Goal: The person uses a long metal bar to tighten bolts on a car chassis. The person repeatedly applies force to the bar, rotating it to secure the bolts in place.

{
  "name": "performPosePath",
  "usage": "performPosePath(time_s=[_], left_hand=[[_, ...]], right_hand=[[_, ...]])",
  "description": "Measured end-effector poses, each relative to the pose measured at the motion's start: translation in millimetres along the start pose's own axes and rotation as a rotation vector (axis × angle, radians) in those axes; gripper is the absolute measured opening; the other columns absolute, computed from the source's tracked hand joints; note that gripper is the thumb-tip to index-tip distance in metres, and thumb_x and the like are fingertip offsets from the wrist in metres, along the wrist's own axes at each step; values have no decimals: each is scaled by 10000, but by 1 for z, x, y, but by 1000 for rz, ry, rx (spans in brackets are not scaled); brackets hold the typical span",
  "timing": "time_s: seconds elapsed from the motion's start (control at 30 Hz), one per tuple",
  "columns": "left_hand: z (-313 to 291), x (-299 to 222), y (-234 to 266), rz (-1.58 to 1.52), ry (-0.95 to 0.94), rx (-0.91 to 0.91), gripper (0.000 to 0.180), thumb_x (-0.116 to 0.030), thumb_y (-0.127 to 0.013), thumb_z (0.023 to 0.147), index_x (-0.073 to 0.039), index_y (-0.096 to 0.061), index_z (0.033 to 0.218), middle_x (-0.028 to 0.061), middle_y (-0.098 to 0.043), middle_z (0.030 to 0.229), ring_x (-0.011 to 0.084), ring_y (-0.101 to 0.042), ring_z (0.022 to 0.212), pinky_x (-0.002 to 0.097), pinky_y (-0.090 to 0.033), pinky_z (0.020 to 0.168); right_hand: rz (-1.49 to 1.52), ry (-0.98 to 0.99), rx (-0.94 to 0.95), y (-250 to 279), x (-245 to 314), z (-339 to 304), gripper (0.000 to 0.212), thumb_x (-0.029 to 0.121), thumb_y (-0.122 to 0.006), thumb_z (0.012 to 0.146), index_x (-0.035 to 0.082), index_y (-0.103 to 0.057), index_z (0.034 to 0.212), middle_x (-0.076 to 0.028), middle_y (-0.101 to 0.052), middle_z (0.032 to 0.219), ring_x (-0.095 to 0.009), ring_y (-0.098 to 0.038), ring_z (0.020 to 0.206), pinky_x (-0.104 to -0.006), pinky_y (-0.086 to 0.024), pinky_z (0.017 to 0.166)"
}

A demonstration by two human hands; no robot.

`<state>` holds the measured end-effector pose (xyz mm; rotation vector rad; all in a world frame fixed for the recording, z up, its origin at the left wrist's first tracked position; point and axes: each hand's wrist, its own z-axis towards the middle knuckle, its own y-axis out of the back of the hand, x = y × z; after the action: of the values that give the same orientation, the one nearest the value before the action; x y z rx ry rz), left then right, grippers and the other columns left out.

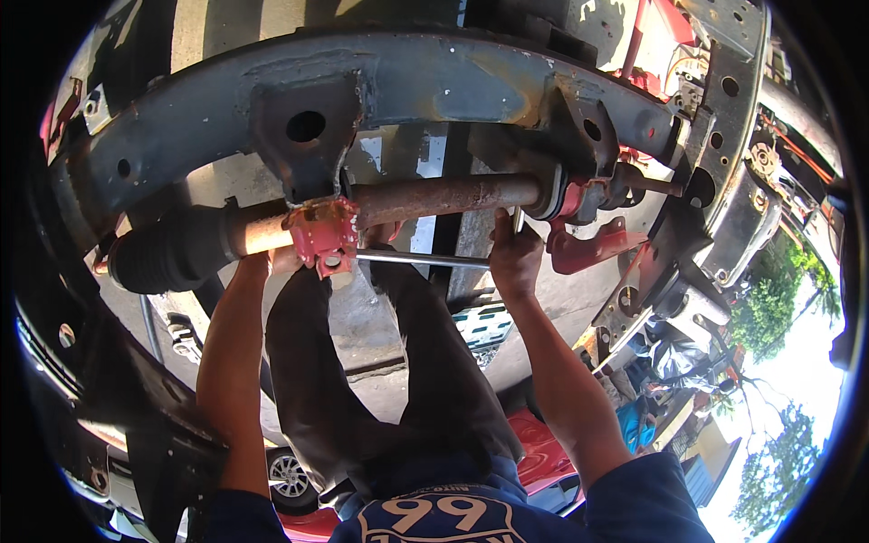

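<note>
A rusty steering rack tube [453, 197] runs across the middle, with a black ribbed rubber boot [172, 249] on its left end. A red bracket [323, 237] clasps the tube below a welded frame mount. My right hand [516, 258] is closed round the right end of a long-shanked socket wrench [421, 260]; a short steel piece sticks up above my fingers. The shank's left end meets the red bracket's lower lug. My left hand [282, 261] reaches behind that bracket. The bracket and tube hide most of its fingers, so its grip cannot be made out.
A dark curved frame crossmember [407, 81] spans the top, joined to a side rail [724, 136] with holes at right. Another red bracket [588, 246] sits right of my right hand. Below are my legs, a pale perforated plate [484, 326], and a red car [543, 452].
</note>
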<state>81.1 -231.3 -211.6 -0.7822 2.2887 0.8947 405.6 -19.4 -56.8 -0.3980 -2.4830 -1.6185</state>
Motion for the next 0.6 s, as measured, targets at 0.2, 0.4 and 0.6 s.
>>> performPosePath(time_s=[0.2, 0.4, 0.6], left_hand=[[26, 25, -33, -7, -36, -64, 296, -220, -722, 776, -130, -613, 1036, 83, -671, 1018, 264, -652, 969, 375, -535, 817], [28, 13, -38, 2, 1, -241, 335, -226, -730, 781, -119, -609, 1075, 81, -666, 1047, 245, -646, 990, 359, -533, 833], [-21, -57, -32, -22, 377, -242, 292, -276, -720, 818, -108, -657, 1048, 147, -702, 941, 344, -681, 930, 454, -548, 812]], right_hand=[[-59, 26, -102, -10, -6, -3, 480, 379, -610, 978, -31, -657, 734, -162, -638, 609, -317, -657, 581, -413, -487, 586], [-56, 169, -173, -11, -2, -1, 411, 340, -551, 1000, -31, -643, 848, -245, -642, 730, -453, -639, 708, -455, -485, 598], [188, 293, -164, 10, 7, -8, 295, 277, -642, 934, 39, -562, 1088, -242, -628, 976, -489, -582, 930, -513, -477, 723]])
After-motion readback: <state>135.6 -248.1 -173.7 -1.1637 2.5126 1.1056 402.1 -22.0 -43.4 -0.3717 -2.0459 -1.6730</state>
